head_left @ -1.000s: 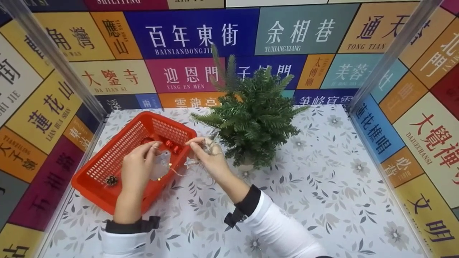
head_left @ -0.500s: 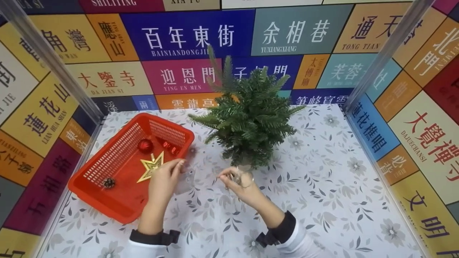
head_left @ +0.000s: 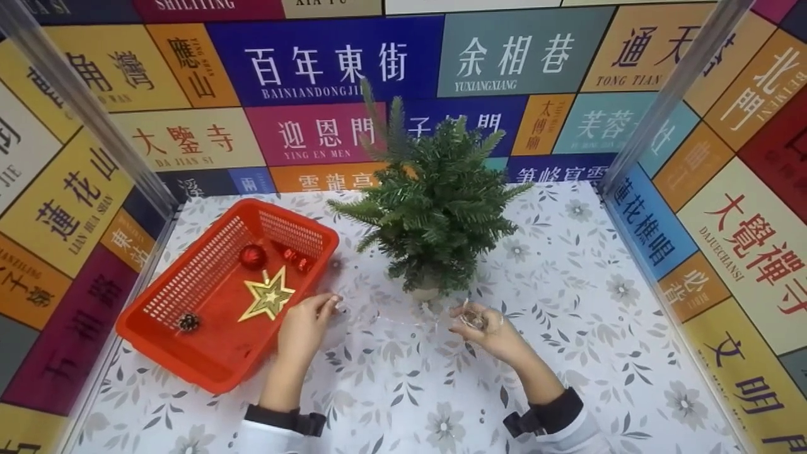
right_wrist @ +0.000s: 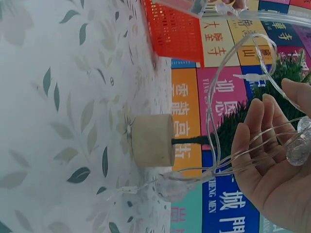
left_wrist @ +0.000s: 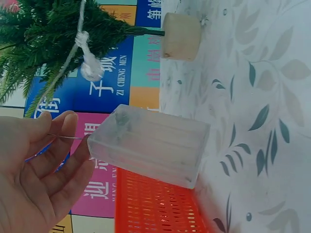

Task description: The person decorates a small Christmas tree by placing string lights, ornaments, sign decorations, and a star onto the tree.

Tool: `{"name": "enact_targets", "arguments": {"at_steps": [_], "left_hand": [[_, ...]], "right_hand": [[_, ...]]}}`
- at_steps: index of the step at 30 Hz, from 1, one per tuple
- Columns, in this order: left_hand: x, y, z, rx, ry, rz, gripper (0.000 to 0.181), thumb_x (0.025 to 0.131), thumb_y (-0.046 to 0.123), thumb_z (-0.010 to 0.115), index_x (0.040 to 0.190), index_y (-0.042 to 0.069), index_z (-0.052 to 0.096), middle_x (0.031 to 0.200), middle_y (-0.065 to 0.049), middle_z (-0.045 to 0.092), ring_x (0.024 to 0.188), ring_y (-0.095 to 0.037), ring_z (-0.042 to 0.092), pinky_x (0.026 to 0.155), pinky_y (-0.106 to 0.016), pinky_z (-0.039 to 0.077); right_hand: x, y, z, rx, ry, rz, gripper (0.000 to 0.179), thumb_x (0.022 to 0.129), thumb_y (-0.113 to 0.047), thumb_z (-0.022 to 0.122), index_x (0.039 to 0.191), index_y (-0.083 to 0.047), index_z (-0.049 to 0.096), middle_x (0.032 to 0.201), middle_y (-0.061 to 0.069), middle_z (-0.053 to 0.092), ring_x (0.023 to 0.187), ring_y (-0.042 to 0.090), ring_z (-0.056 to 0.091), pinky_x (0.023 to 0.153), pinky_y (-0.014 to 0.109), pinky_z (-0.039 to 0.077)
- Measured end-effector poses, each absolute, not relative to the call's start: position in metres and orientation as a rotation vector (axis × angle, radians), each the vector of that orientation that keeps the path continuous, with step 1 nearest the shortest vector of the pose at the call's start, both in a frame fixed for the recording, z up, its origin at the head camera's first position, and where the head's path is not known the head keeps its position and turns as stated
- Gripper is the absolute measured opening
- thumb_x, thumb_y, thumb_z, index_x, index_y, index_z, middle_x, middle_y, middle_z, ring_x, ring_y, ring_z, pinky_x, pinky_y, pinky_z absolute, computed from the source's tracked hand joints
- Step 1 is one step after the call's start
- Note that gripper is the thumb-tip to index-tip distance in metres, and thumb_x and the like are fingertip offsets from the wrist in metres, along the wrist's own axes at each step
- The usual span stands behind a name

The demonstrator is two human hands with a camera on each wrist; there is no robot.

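Note:
My left hand [head_left: 302, 331] pinches a thin clear wire between thumb and fingertips, beside the basket's right side. In the left wrist view a translucent battery box [left_wrist: 150, 145] hangs from that wire. My right hand [head_left: 504, 337], in front of the tree, holds a loose coil of clear string lights [head_left: 473, 320], its fingers curled about the strands. Clear bulbs, one a lumpy bulb [right_wrist: 297, 148], show along the wires in the right wrist view. A strand stretches between both hands. Behind them stands a small artificial Christmas tree [head_left: 441, 214] on a round wooden base [right_wrist: 153, 141].
The red plastic basket [head_left: 165, 360] stands at the left. Inside it lie a gold star [head_left: 270, 295], a red ball [head_left: 252, 256], small red ornaments [head_left: 295, 258] and a pinecone [head_left: 188, 322]. Lettered panels surround the patterned tabletop [head_left: 580, 271] at the back and sides.
Both hands have moved right, out from over the basket, and spread apart, stretching the strand between them. The battery box has come out of the basket area, uncovering the gold star and red ball.

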State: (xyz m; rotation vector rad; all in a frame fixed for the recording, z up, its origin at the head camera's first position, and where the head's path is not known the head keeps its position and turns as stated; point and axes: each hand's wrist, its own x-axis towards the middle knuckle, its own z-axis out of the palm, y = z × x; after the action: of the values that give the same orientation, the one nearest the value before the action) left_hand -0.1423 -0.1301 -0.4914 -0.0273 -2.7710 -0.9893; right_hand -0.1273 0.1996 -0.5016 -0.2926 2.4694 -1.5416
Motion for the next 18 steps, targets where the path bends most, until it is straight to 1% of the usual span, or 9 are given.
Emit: {"name": "enact_targets", "arguments": {"at_steps": [2, 3, 7, 9, 11, 14, 16, 18], "left_hand": [[-0.143, -0.130, -0.495, -0.011, -2.793, -0.991, 0.026, 0.094, 0.027, 0.062, 0.110, 0.009, 0.073, 0.104, -0.013, 0.073, 0.096, -0.035, 0.069, 0.084, -0.050, 0.054], [-0.144, -0.131, -0.496, -0.006, -2.798, -0.991, 0.026, 0.094, 0.027, 0.062, 0.111, 0.009, 0.073, 0.103, -0.013, 0.073, 0.096, -0.035, 0.069, 0.084, -0.051, 0.054], [-0.144, -0.133, -0.502, 0.014, -2.815, -0.988, 0.025, 0.094, 0.029, 0.062, 0.109, 0.012, 0.073, 0.101, -0.011, 0.074, 0.096, -0.035, 0.069, 0.083, -0.052, 0.053], [-0.145, -0.134, -0.505, 0.020, -2.823, -0.977, 0.025, 0.094, 0.029, 0.062, 0.108, 0.012, 0.074, 0.102, -0.011, 0.074, 0.096, -0.035, 0.069, 0.082, -0.052, 0.053], [-0.145, -0.134, -0.507, 0.019, -2.834, -0.960, 0.024, 0.094, 0.029, 0.063, 0.107, 0.011, 0.074, 0.101, -0.011, 0.073, 0.096, -0.035, 0.069, 0.080, -0.053, 0.053], [-0.145, -0.135, -0.511, 0.012, -2.852, -0.939, 0.024, 0.094, 0.029, 0.062, 0.105, 0.010, 0.074, 0.098, -0.012, 0.073, 0.092, -0.036, 0.069, 0.077, -0.053, 0.053], [-0.146, -0.135, -0.512, 0.011, -2.859, -0.937, 0.023, 0.094, 0.028, 0.062, 0.104, 0.010, 0.074, 0.096, -0.012, 0.073, 0.090, -0.036, 0.069, 0.075, -0.053, 0.054], [-0.147, -0.136, -0.513, 0.025, -2.866, -0.938, 0.023, 0.095, 0.028, 0.062, 0.104, 0.010, 0.073, 0.096, -0.012, 0.073, 0.089, -0.036, 0.070, 0.076, -0.053, 0.054]], "right_hand": [[-0.128, 0.210, -0.506, -0.243, 2.462, -1.549, 0.036, 0.092, -0.019, 0.066, 0.118, 0.005, 0.059, 0.097, 0.020, 0.067, 0.081, 0.020, 0.066, 0.070, 0.026, 0.056], [-0.129, 0.215, -0.507, -0.223, 2.456, -1.561, 0.036, 0.092, -0.018, 0.066, 0.119, 0.005, 0.058, 0.100, 0.021, 0.067, 0.084, 0.024, 0.066, 0.073, 0.029, 0.057], [-0.129, 0.229, -0.510, -0.107, 2.556, -1.492, 0.033, 0.089, -0.018, 0.069, 0.116, -0.001, 0.061, 0.110, 0.017, 0.066, 0.100, 0.031, 0.064, 0.084, 0.038, 0.055], [-0.130, 0.235, -0.512, -0.072, 2.593, -1.446, 0.031, 0.088, -0.019, 0.070, 0.113, -0.003, 0.061, 0.106, 0.015, 0.066, 0.097, 0.029, 0.062, 0.082, 0.039, 0.053], [-0.132, 0.241, -0.515, -0.060, 2.612, -1.405, 0.030, 0.086, -0.019, 0.072, 0.110, -0.004, 0.062, 0.098, 0.011, 0.064, 0.088, 0.023, 0.059, 0.075, 0.035, 0.051], [-0.134, 0.249, -0.521, -0.074, 2.584, -1.384, 0.032, 0.084, -0.017, 0.074, 0.107, -0.002, 0.059, 0.085, 0.006, 0.054, 0.074, 0.016, 0.049, 0.065, 0.029, 0.044], [-0.136, 0.253, -0.525, -0.052, 2.569, -1.357, 0.031, 0.082, -0.017, 0.076, 0.103, -0.004, 0.057, 0.082, 0.002, 0.049, 0.073, 0.015, 0.046, 0.065, 0.027, 0.042], [-0.138, 0.257, -0.530, -0.028, 2.563, -1.329, 0.033, 0.082, -0.017, 0.076, 0.102, -0.004, 0.054, 0.083, 0.002, 0.046, 0.075, 0.015, 0.045, 0.066, 0.027, 0.041]]}}
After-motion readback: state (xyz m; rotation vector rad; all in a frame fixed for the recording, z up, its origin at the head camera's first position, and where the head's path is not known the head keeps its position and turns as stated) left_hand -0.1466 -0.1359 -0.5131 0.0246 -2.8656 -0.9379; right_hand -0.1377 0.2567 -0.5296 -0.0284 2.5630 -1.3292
